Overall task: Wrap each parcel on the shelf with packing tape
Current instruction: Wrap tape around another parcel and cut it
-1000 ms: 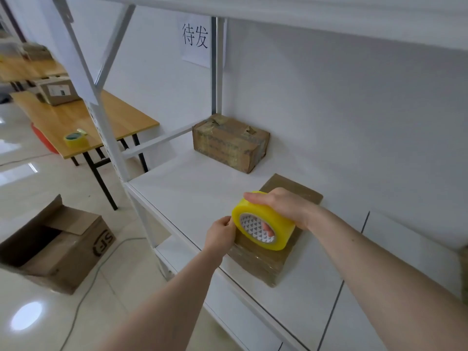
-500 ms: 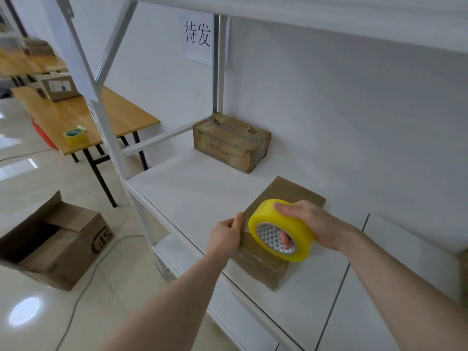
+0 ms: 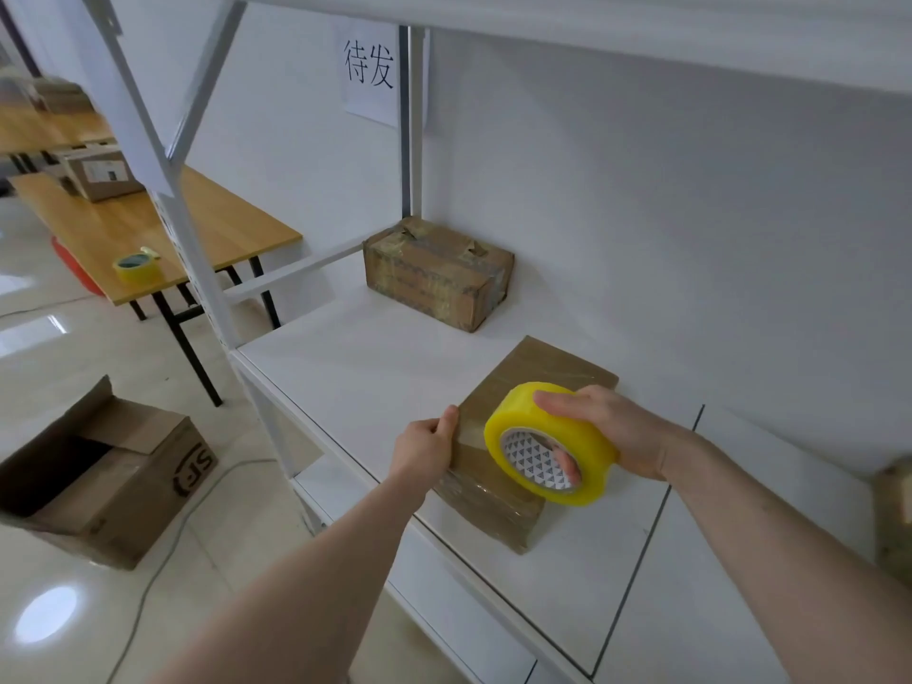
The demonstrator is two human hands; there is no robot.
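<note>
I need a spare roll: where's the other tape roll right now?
The spare tape roll lies at left in the head view, near the wooden table's front edge, beyond the shelf post.

Right hand (image 3: 609, 434): fingertips tucked inside core of tape roll (image 3: 550, 444), only partly seen through opening. Tape roll covers middle of flat parcel (image 3: 513, 387) beneath it; whether roll touches parcel top, cannot tell. Left hand (image 3: 425, 449) hides parcel's near-left edge; fingers out of sight behind knuckles. Third parcel (image 3: 894, 520) cut off by right edge. Print on far parcel (image 3: 437, 276) too blurred to read. Boxes on far counter (image 3: 29, 135) at upper left smeared, label on nearer box (image 3: 98, 175) illegible.
</note>
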